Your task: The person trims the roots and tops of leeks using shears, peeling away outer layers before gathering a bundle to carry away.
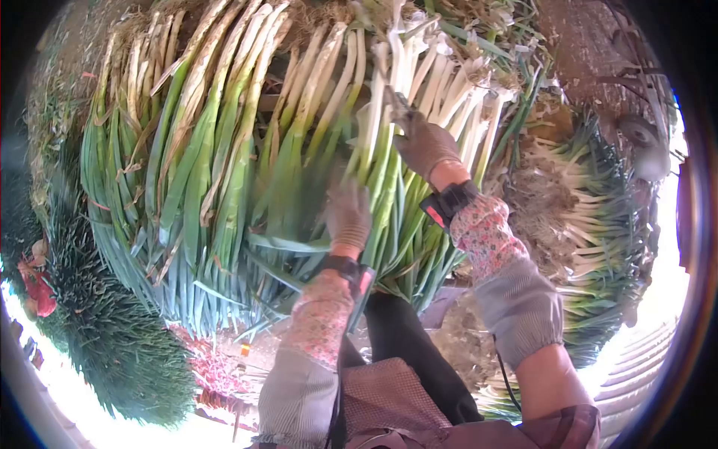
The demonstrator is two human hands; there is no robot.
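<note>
The green onion heap [209, 150] fills your upper left and centre, tops cut off; your right hand [424, 142] at upper centre is closed around its white stalks [443, 82], while your left hand [348, 215], blurred at centre, lies among leaves [292, 247], grip unreadable.

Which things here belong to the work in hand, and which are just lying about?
In hand: right hand, grip closed on the green onion bunch; left hand, blurred, against its leaves.
Lying about: onion row on the left; onion pile on the right; dark green bundle; red scraps.
</note>
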